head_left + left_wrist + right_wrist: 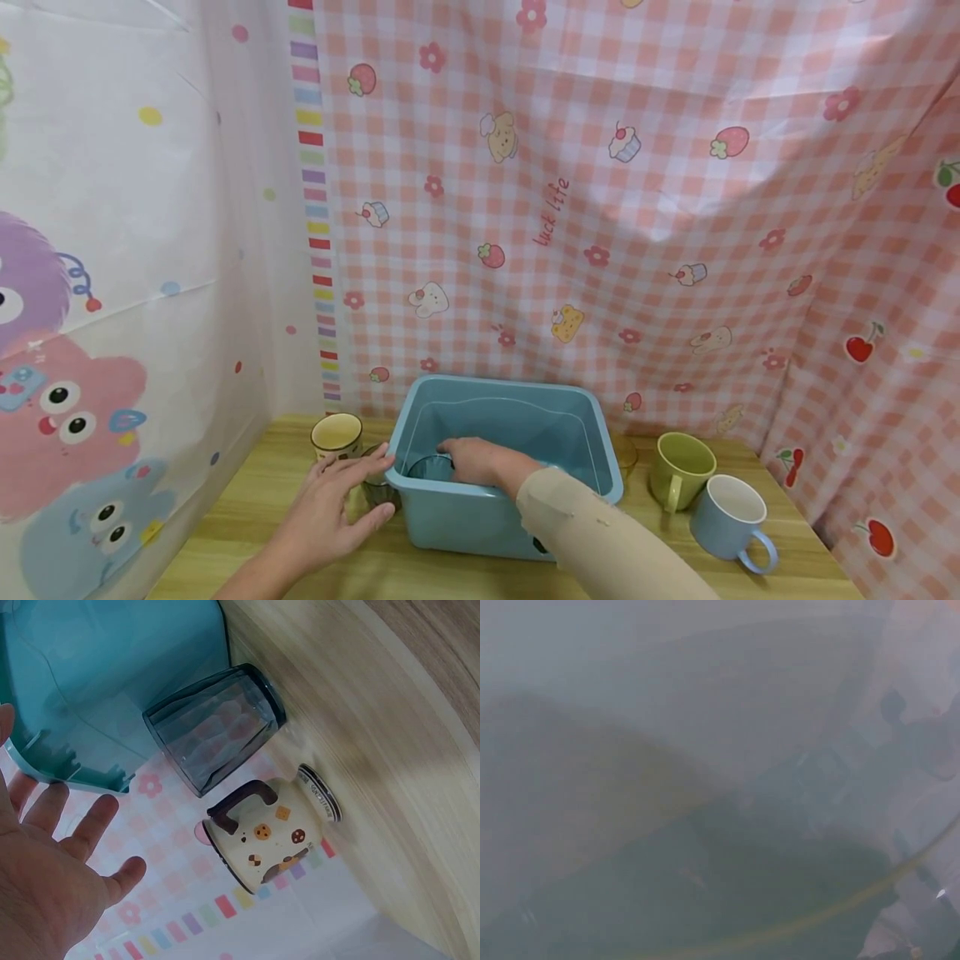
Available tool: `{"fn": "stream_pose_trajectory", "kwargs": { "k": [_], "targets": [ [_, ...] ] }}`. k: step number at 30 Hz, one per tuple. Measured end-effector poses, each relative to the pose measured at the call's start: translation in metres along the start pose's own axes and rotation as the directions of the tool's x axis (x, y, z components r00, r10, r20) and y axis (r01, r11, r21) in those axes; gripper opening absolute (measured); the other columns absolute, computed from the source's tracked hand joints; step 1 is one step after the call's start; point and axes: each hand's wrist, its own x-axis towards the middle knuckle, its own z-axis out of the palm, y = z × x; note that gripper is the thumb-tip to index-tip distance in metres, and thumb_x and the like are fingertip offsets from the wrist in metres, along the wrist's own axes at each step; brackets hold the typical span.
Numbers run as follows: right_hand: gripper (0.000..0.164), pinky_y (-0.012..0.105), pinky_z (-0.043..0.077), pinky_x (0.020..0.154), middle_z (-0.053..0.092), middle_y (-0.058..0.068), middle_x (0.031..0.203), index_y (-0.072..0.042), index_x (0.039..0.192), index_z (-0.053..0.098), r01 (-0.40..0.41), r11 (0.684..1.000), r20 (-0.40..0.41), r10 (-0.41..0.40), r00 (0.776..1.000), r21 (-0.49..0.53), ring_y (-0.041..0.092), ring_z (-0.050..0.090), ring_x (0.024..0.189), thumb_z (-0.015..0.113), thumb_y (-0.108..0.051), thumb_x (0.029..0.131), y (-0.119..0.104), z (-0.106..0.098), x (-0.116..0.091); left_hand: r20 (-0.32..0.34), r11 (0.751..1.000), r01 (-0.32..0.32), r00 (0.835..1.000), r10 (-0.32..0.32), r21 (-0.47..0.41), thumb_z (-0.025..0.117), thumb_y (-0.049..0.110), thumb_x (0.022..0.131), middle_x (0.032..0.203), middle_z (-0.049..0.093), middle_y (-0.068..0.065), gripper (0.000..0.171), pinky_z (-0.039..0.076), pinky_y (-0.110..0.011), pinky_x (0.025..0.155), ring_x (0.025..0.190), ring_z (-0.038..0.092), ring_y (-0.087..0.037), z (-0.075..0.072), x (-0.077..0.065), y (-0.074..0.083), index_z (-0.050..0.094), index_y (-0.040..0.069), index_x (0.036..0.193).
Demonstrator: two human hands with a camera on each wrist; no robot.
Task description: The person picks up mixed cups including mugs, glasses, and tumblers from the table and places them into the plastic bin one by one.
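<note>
A blue plastic bin (517,521) stands on the wooden table. My right hand (480,461) reaches inside it, its fingers curled at the rim of a clear drinking glass (429,469); part of the grip is hidden. The right wrist view is hazy and shows no fingers clearly. My left hand (326,508) has its fingers spread, with the fingertips at the bin's left rim. In the left wrist view, a dark tinted glass (217,727) stands beside the bin. Near it is a cream mug (274,832) with a brown handle and cookie prints.
Right of the bin stand a green mug (681,471) and a light blue mug (727,518). An amber glass (625,452) is partly hidden behind the bin's right side. Checked pink cloth (570,250) hangs behind the table, and a white printed cloth (135,250) on the left.
</note>
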Motion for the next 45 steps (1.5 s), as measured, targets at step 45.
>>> {"fn": "stream_pose_trajectory", "kwargs": {
  "k": [45],
  "targets": [
    [0.077,0.054,0.055,0.112,0.059,0.01,0.157,-0.02,0.163,0.046,0.089,0.982,-0.238,-0.047,0.97,0.165,0.031,0.059,0.143,0.078,-0.046,0.098,0.005,-0.016,-0.024,0.008,1.0,0.015,1.0,-0.015,0.004,0.084,0.038,0.092,0.152,0.066,0.003,0.055,0.037,-0.077,0.11,0.129,0.069,-0.03,0.001,0.0,0.002,0.07,0.021,0.142]
  ]
}}
